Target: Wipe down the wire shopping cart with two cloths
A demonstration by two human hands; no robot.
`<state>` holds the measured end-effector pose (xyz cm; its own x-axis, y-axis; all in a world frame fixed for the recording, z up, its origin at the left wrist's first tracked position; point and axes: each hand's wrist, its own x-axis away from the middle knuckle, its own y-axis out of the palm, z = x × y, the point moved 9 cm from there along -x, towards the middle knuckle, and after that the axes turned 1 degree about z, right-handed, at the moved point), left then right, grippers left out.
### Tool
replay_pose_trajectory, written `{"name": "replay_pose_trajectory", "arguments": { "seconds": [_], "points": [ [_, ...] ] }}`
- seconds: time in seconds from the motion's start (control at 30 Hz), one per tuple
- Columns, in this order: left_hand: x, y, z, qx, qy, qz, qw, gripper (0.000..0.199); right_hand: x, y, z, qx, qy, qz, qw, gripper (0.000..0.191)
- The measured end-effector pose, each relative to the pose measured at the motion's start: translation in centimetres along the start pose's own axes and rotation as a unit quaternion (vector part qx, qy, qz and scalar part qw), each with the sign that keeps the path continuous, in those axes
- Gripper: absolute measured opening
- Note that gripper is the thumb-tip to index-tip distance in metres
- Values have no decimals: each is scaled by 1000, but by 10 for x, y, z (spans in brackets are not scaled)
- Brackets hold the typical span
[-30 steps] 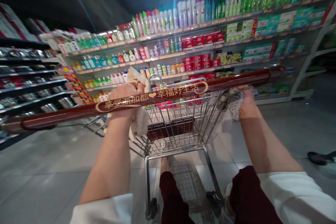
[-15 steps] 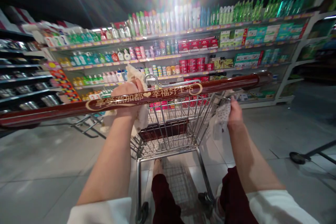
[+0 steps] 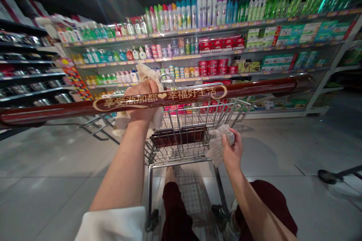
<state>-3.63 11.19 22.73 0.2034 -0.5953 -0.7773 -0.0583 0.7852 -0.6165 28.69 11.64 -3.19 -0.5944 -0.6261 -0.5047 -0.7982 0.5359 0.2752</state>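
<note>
My left hand (image 3: 141, 99) grips the dark red cart handle (image 3: 249, 87) through a cream cloth (image 3: 145, 73), whose ends show above and below the bar. Gold Chinese lettering and a heart run along the handle. My right hand (image 3: 231, 147) is off the handle, low over the right side of the wire shopping cart basket (image 3: 183, 135). It pinches a bunched speckled cloth (image 3: 219, 145). My feet and dark red trousers show below, behind the cart.
Long shelves of bottles and boxed goods (image 3: 198, 45) stand ahead. Dark shelving with steel pots (image 3: 28, 75) lines the left. A tiled floor (image 3: 283, 150) spreads around the cart, and a black round stand base (image 3: 326, 176) sits at the right.
My right hand has moved down and inward, away from the handle, and its speckled cloth is now bunched. My left hand stays on the handle.
</note>
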Motion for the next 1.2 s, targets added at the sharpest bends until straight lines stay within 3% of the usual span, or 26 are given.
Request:
{"name": "replay_pose_trajectory", "arguments": {
  "seconds": [0.1, 0.2, 0.27, 0.33, 0.47, 0.6, 0.77, 0.97, 1.2],
  "points": [
    [2, -2, 0, 11, 3, 5, 1000, 60, -8, 38, -76, 101, -194, -18, 976, 31],
    [2, -2, 0, 15, 5, 14, 1000, 58, 2, 99, -135, 170, -370, -113, 907, 24],
    [1, -1, -1, 16, 2, 17, 1000, 58, 13, 137, -151, 231, -429, -173, 856, 28],
    [0, 1, -2, 17, -1, 15, 1000, 57, 22, 169, -153, 292, -443, -227, 816, 33],
    [-1, 1, -7, 11, -23, 12, 1000, 53, 29, 205, -154, 359, -438, -276, 777, 39],
    [1, -4, 0, 10, 11, 12, 1000, 54, 19, 209, -152, 392, -446, -279, 755, 41],
    [3, -5, 0, -1, 12, -6, 1000, 57, -8, 195, -135, 419, -472, -274, 726, 49],
    [2, -7, 1, 1, 28, 11, 1000, 59, -35, 169, -124, 409, -509, -230, 722, 50],
    [4, -7, 3, 7, 28, 1, 1000, 57, -53, 138, -103, 418, -504, -194, 731, 53]
  ]
}}
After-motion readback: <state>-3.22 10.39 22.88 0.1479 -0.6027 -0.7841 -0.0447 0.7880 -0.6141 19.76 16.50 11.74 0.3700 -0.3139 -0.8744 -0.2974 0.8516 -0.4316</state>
